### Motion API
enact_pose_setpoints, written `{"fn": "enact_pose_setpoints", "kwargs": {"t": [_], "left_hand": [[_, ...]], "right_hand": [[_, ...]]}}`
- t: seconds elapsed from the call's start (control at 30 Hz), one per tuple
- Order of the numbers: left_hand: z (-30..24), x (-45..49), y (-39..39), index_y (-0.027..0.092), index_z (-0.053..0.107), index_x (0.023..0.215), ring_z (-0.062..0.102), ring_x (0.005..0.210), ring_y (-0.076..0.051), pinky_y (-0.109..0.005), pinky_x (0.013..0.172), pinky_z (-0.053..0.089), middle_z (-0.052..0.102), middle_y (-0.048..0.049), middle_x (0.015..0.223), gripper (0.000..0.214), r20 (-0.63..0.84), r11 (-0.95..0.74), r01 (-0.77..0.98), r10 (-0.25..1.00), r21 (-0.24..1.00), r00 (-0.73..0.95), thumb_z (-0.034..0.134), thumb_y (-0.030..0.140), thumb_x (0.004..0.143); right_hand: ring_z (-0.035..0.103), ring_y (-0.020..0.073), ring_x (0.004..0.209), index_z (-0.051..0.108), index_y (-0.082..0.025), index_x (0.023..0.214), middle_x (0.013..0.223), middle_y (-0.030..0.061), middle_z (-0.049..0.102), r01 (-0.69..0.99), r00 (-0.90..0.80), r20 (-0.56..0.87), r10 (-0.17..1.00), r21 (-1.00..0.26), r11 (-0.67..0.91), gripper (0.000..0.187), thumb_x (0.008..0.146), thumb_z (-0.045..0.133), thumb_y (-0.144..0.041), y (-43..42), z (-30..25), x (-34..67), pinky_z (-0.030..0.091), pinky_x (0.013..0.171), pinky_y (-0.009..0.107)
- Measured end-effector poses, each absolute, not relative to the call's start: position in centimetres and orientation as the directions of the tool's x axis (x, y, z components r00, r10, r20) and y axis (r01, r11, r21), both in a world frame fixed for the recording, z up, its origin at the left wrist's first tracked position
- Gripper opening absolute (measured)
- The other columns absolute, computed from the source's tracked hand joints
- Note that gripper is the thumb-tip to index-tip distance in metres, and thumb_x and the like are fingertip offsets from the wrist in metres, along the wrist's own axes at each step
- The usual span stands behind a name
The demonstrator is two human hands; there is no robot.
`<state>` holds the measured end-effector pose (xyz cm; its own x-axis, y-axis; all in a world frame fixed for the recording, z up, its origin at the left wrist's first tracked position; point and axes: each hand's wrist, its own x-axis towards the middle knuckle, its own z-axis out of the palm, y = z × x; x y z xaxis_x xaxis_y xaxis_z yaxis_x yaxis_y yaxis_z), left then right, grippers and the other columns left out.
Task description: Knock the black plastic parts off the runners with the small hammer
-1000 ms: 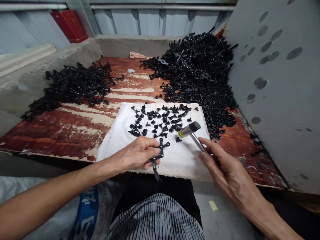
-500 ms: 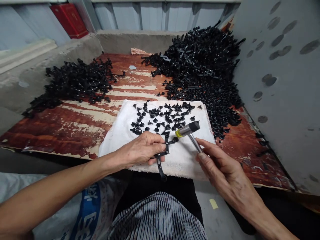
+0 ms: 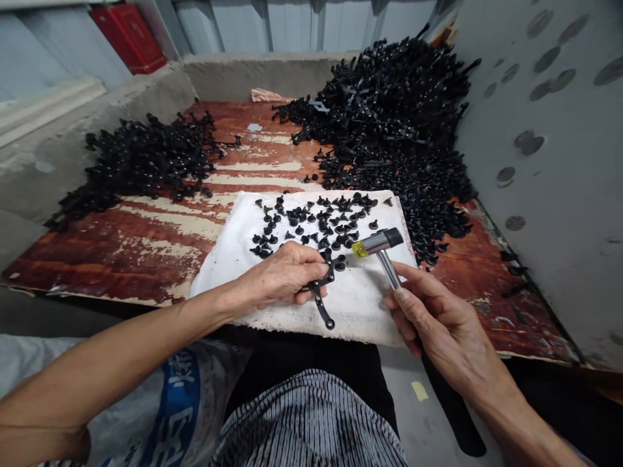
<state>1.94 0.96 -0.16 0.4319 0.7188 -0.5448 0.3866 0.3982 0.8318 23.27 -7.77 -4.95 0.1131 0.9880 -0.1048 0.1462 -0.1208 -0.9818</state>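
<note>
Between the thumb and fingers of my left hand (image 3: 287,275) is a black jointed linkage part (image 3: 321,295), with one arm ending in a ring that points toward me. My right hand (image 3: 438,318) is wrapped round a small mallet (image 3: 377,243) with a metal head, one yellow face and one black face. The mallet's head is up and to the right of the linkage, apart from it. Under both lies a white cloth-covered pad (image 3: 360,305). Small black flat-headed studs (image 3: 299,230) are scattered across the pad's far half.
A large heap of black parts (image 3: 389,110) rises at the back right, with many small studs at its foot. A smaller heap of linkages (image 3: 146,155) lies left on the worn red-brown board (image 3: 170,259). A grey panel (image 3: 530,181) stands right; a red box (image 3: 129,39) is back left.
My right hand has raised the mallet's head and moved it right, away from the linkage. In my left hand the linkage's lower arm has swung to the right.
</note>
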Motion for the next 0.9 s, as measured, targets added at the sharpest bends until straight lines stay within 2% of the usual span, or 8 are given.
{"fn": "enact_pose_setpoints", "kwargs": {"t": [0.37,0.5,0.57,0.63,0.7,0.77,0.83,0.9], "left_hand": [[0.2,2.4,0.8,0.013,0.055,0.064,0.04,0.032,-0.001,-0.015,0.032,0.022,0.064,-0.0015,0.058,0.028,-0.585,0.429,0.417,0.706,0.801,0.399,0.049,0.011,0.091],[0.3,2.3,1.1,0.013,0.055,0.062,0.04,0.031,-0.001,-0.015,0.032,0.023,0.063,-0.0019,0.056,0.03,-0.581,0.429,0.408,0.705,0.806,0.406,0.048,0.008,0.091],[0.4,2.2,1.4,0.013,0.056,0.061,0.04,0.03,-0.001,-0.014,0.031,0.021,0.063,-0.0017,0.055,0.03,-0.587,0.426,0.42,0.695,0.801,0.415,0.049,0.009,0.091],[0.4,2.1,1.7,0.013,0.057,0.061,0.039,0.029,-0.002,-0.015,0.03,0.018,0.061,-0.0011,0.052,0.03,-0.607,0.424,0.454,0.677,0.784,0.416,0.051,0.01,0.09],[0.3,2.0,2.0,0.013,0.059,0.059,0.039,0.028,-0.003,-0.016,0.029,0.018,0.059,-0.001,0.048,0.03,-0.624,0.41,0.501,0.669,0.762,0.403,0.052,0.012,0.088],[0.2,1.9,2.2,0.014,0.059,0.057,0.039,0.028,-0.004,-0.016,0.029,0.018,0.057,-0.0012,0.045,0.029,-0.624,0.376,0.543,0.673,0.751,0.398,0.054,0.013,0.086],[0.3,2.0,2.4,0.015,0.059,0.056,0.038,0.027,-0.005,-0.017,0.03,0.019,0.054,-0.0006,0.042,0.028,-0.613,0.339,0.57,0.681,0.749,0.4,0.055,0.014,0.084],[0.5,2.1,2.7,0.015,0.06,0.055,0.036,0.027,-0.005,-0.018,0.03,0.019,0.05,0.0009,0.038,0.027,-0.604,0.311,0.584,0.682,0.75,0.413,0.055,0.014,0.082]], "right_hand": [[0.04,0.0077,0.04,0.063,-0.022,0.122,0.07,-0.0017,0.064,0.157,0.11,-0.088,0.99,-0.982,-0.105,0.039,0.089,0.061,-0.043,-7.7,-4.5,23.1,0.033,0.035,0.021],[0.041,0.0081,0.042,0.064,-0.022,0.123,0.07,-0.0021,0.063,0.222,0.102,-0.055,0.993,-0.972,-0.077,0.038,0.091,0.06,-0.042,-7.7,-4.8,23.3,0.035,0.036,0.021],[0.044,0.009,0.044,0.063,-0.021,0.124,0.071,-0.0013,0.064,0.27,0.101,-0.031,0.994,-0.961,-0.057,0.038,0.092,0.058,-0.041,-7.7,-4.9,23.4,0.037,0.036,0.022],[0.053,0.0117,0.05,0.063,-0.02,0.126,0.074,0.0013,0.067,0.326,0.097,-0.001,0.995,-0.945,-0.033,0.039,0.093,0.056,-0.041,-7.8,-4.8,23.5,0.042,0.039,0.023],[0.065,0.0166,0.066,0.063,-0.019,0.128,0.084,0.0058,0.072,0.397,0.086,0.036,0.996,-0.918,-0.001,0.04,0.095,0.054,-0.039,-8.0,-4.6,23.5,0.051,0.047,0.026],[0.071,0.0212,0.088,0.061,-0.019,0.131,0.102,0.01,0.075,0.478,0.059,0.098,0.993,-0.877,0.059,0.04,0.096,0.053,-0.034,-8.0,-4.3,23.5,0.06,0.065,0.032],[0.07,0.0235,0.105,0.06,-0.02,0.135,0.119,0.0112,0.073,0.556,0.002,0.186,0.983,-0.817,0.154,0.041,0.096,0.052,-0.027,-7.9,-4.0,23.6,0.06,0.085,0.039],[0.068,0.0245,0.113,0.058,-0.022,0.137,0.127,0.0105,0.07,0.615,-0.088,0.28,0.956,-0.74,0.273,0.044,0.094,0.051,-0.019,-7.7,-3.7,23.7,0.057,0.096,0.043]]}}
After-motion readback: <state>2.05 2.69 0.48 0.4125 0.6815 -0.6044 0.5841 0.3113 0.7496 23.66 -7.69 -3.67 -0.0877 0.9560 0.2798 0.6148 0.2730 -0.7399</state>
